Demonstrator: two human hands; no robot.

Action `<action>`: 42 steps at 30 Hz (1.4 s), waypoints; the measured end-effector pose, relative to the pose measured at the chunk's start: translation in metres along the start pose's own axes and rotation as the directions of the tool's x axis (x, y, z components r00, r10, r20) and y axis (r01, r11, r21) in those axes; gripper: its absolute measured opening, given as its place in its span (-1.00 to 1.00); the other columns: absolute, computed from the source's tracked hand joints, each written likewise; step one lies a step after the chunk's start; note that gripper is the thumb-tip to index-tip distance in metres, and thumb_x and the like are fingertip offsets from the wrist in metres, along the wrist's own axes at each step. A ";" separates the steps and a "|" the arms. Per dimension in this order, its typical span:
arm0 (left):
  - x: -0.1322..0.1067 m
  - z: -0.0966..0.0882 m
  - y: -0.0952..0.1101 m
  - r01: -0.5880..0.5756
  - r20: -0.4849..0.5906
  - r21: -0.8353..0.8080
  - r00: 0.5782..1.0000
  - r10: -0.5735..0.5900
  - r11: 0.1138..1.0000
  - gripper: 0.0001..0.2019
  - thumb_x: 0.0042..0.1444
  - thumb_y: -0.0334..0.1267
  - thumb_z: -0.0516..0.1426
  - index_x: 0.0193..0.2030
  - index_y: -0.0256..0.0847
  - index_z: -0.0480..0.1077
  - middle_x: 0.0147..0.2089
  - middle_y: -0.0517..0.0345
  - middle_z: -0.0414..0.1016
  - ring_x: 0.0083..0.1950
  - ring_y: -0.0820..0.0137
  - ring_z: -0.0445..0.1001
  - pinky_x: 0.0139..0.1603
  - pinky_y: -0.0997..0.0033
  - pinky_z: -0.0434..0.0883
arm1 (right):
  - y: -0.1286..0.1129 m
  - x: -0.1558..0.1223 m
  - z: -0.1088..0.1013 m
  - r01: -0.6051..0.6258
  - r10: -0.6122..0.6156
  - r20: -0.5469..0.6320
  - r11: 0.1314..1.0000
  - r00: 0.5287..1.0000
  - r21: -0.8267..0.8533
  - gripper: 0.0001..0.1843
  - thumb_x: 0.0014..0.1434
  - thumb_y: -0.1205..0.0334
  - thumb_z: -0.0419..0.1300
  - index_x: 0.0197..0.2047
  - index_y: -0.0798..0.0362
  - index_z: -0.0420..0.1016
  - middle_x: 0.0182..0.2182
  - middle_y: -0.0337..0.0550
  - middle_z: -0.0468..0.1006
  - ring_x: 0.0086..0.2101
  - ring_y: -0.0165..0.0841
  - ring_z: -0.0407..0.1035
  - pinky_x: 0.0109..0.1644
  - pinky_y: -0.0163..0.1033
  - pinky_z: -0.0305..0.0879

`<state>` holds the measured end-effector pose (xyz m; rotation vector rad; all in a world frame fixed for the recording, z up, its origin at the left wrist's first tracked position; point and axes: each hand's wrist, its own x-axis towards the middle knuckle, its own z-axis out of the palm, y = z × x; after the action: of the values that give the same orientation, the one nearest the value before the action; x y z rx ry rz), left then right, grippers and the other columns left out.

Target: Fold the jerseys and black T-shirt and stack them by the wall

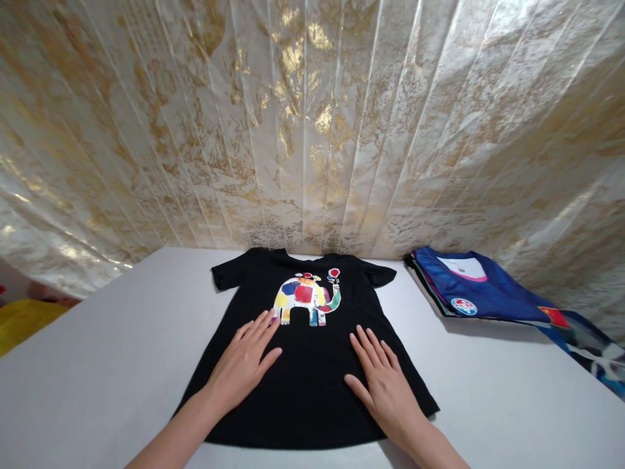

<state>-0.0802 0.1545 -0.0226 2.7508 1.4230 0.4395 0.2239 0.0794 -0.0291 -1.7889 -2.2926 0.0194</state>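
A black T-shirt (307,384) lies spread out, print side up, its neckline at the far edge of the table and its hem towards me. On its chest is a colourful elephant print (303,296). My left hand (247,361) rests flat on the left half of the shirt, fingertips by the elephant's hind leg. On the right half, my right hand (378,381) lies palm down with its fingers stretched out. Neither hand grips the cloth.
At the right of the white table (112,352) sits a stack of folded clothes with a blue jersey (488,293) on top. Other patterned fabric (593,345) hangs past the right edge. A gold and white curtain (303,130) stands behind. Something yellow (29,319) shows at far left.
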 end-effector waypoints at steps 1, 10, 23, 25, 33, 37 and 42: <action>-0.004 0.000 -0.002 0.022 -0.015 0.025 1.000 -0.022 0.999 -0.45 0.33 0.04 -0.09 0.38 -0.07 0.01 0.42 0.06 0.01 0.41 0.19 0.01 0.30 0.08 0.13 | 0.001 -0.002 0.002 -0.010 0.010 -0.002 1.000 1.000 -0.011 -0.29 0.29 -0.18 -0.08 0.40 -0.07 -0.07 0.37 -0.14 -0.06 0.33 -0.10 -0.15 0.31 0.13 -0.02; -0.041 0.005 0.007 0.130 -0.134 0.200 0.985 -0.105 0.971 -0.39 0.28 0.09 -0.05 0.39 -0.13 0.00 0.42 0.01 0.00 0.41 0.06 -0.02 0.26 -0.06 0.14 | 0.012 -0.030 0.016 -0.079 0.060 -0.123 0.984 0.991 -0.159 -0.23 0.26 -0.21 -0.07 0.41 -0.11 -0.18 0.36 -0.13 -0.02 0.31 -0.02 -0.09 0.25 0.23 0.03; -0.049 -0.014 0.072 -0.213 0.097 -0.056 0.971 0.217 0.976 -0.35 0.29 -0.29 0.01 0.43 -0.12 -0.22 0.44 0.10 -0.10 0.41 0.28 -0.01 0.32 0.16 0.18 | -0.073 -0.023 -0.007 0.431 -0.466 0.173 0.878 0.868 0.207 -0.10 0.23 -0.07 0.07 0.42 0.11 -0.34 0.37 -0.04 -0.17 0.33 -0.16 -0.15 0.33 -0.03 0.01; -0.047 -0.011 0.069 -0.182 0.078 -0.036 0.980 0.184 0.983 -0.33 0.29 -0.20 0.04 0.43 -0.16 -0.23 0.44 0.05 -0.10 0.41 0.24 0.00 0.31 0.13 0.20 | -0.077 -0.004 -0.004 0.403 -0.444 0.160 0.885 0.882 0.232 -0.10 0.22 -0.06 0.10 0.42 0.10 -0.28 0.37 -0.04 -0.18 0.33 -0.17 -0.16 0.35 -0.03 -0.03; -0.054 -0.020 0.063 -0.149 0.060 0.025 0.987 0.147 0.989 -0.32 0.30 -0.01 0.00 0.43 -0.04 -0.27 0.44 0.08 -0.12 0.40 0.12 0.01 0.27 0.03 0.22 | 0.082 0.026 -0.002 -0.158 0.161 0.048 0.985 0.986 -0.068 -0.32 0.31 -0.07 -0.08 0.37 0.11 0.02 0.35 0.00 -0.01 0.32 -0.19 -0.13 0.34 0.04 -0.03; -0.050 -0.019 0.059 -0.160 0.085 -0.014 0.983 0.161 0.987 -0.37 0.32 -0.01 -0.03 0.42 -0.01 -0.23 0.44 0.09 -0.12 0.41 0.16 0.00 0.27 0.04 0.21 | 0.094 0.014 -0.006 -0.086 0.091 0.042 0.992 0.995 -0.097 -0.33 0.32 -0.09 -0.12 0.37 0.07 0.02 0.36 -0.05 -0.03 0.33 -0.21 -0.16 0.34 0.05 -0.06; -0.041 -0.018 0.063 -0.187 0.088 -0.046 0.978 0.191 0.981 -0.47 0.35 -0.19 -0.04 0.41 -0.02 -0.11 0.44 0.12 -0.07 0.41 0.26 0.01 0.29 0.11 0.19 | 0.018 0.006 -0.017 0.052 -0.052 0.006 0.998 0.999 -0.047 -0.36 0.33 -0.06 -0.10 0.39 0.00 -0.05 0.36 -0.12 -0.05 0.33 -0.22 -0.18 0.35 0.07 -0.08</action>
<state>-0.0574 0.0825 -0.0062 2.8471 1.1274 0.3341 0.2429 0.0879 -0.0144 -1.7526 -2.3610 -0.0398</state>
